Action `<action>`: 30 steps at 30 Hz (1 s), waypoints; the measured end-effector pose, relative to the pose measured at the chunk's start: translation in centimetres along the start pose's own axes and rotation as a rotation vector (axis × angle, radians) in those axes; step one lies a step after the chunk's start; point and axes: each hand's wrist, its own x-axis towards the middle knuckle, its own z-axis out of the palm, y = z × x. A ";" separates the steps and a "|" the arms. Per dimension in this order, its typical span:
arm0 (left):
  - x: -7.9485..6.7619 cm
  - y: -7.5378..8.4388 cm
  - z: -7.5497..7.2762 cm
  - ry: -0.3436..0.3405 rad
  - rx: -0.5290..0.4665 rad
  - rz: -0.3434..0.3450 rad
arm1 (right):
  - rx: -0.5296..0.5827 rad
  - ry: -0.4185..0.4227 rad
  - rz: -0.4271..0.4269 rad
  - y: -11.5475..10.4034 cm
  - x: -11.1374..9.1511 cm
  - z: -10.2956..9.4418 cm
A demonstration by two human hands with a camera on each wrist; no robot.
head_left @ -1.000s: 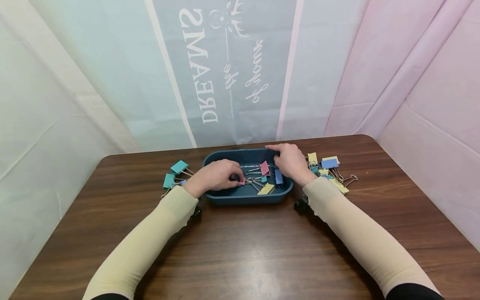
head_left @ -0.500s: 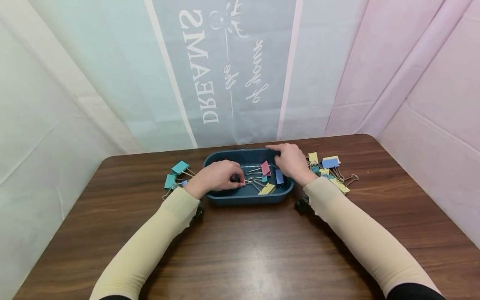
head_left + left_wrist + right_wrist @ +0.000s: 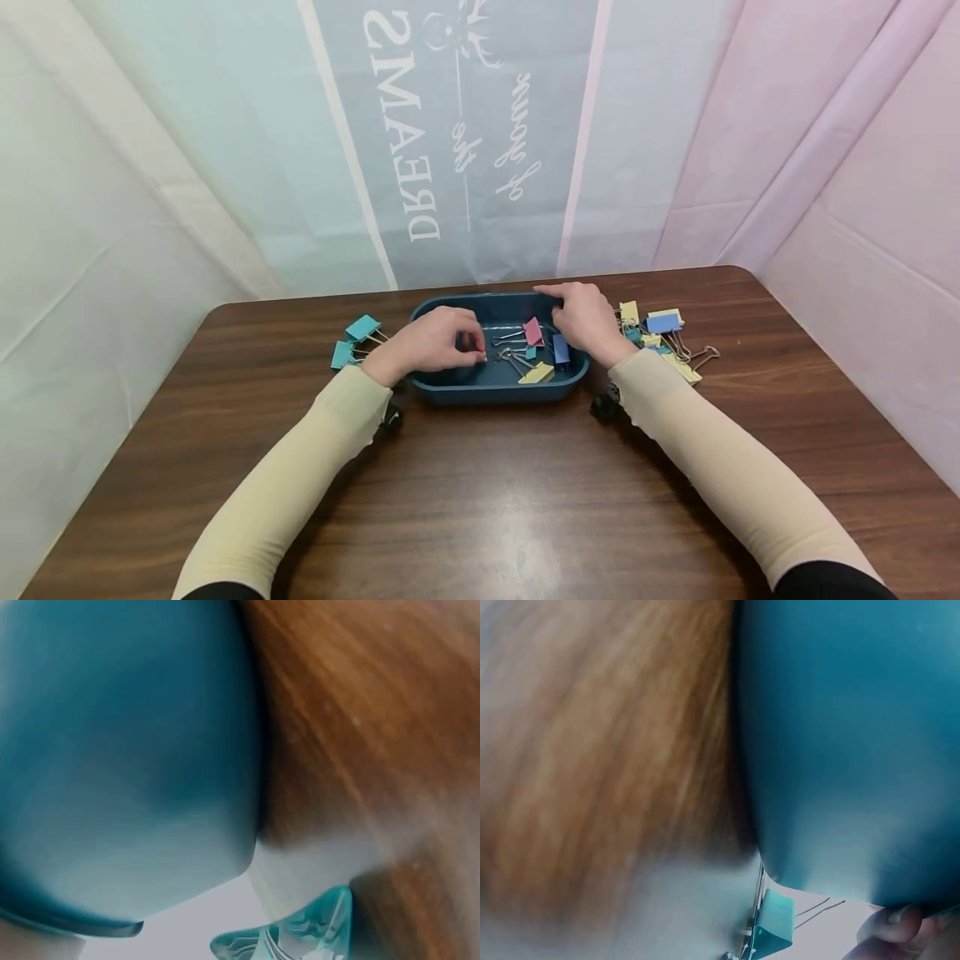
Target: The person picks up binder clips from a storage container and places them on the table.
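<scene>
In the head view my left hand (image 3: pixel 438 340) is over the left half of the dark blue tray (image 3: pixel 495 397), its thumb and fingertips pinching a small pink binder clip (image 3: pixel 482 358), mostly hidden by the fingers. My right hand (image 3: pixel 587 321) grips the tray's right end, index finger stretched along the back rim. Inside the tray's right half lie a larger pink binder clip (image 3: pixel 533 332), a small teal binder clip (image 3: pixel 531 352), a yellow binder clip (image 3: pixel 537 373) and a blue binder clip (image 3: pixel 561 349). Right fingertips (image 3: pixel 891 927) show at the tray's rim in the right wrist view.
Teal binder clips (image 3: pixel 363 327) lie left of the tray, partly behind my left hand. To its right is a loose pile of yellow, blue and teal binder clips (image 3: pixel 663 323). A printed curtain (image 3: pixel 480 167) hangs behind the wooden table (image 3: pixel 495 500).
My left hand has risen a little and shifted slightly left, drawing the small pink clip away from the other clips' handles. The right hand stays on the tray's end.
</scene>
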 end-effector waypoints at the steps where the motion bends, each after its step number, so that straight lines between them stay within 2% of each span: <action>1: 0.0 0.0 0.0 -0.011 0.007 0.001 | -0.003 -0.002 0.001 0.0 0.0 0.0; 6: 0.1 0.4 -0.1 -0.047 0.066 -0.011 | 0.002 -0.006 -0.001 -0.2 0.2 -0.2; 12: 0.4 0.9 -0.2 -0.096 0.184 -0.033 | -0.003 0.018 0.001 -0.3 0.4 -0.4; 15: 0.6 0.9 -0.2 -0.104 0.189 -0.029 | -0.003 0.010 0.005 -0.2 0.3 -0.5; 19: 0.5 0.7 -0.3 -0.072 0.116 -0.015 | -0.004 0.005 0.011 -0.3 0.2 -0.4; 24: -0.4 0.4 -0.9 -0.035 0.039 -0.016 | -0.008 -0.008 0.011 -0.3 0.1 0.0; 30: -2.8 -0.4 -3.4 0.079 0.013 0.027 | -0.013 0.007 0.017 -0.2 0.0 0.1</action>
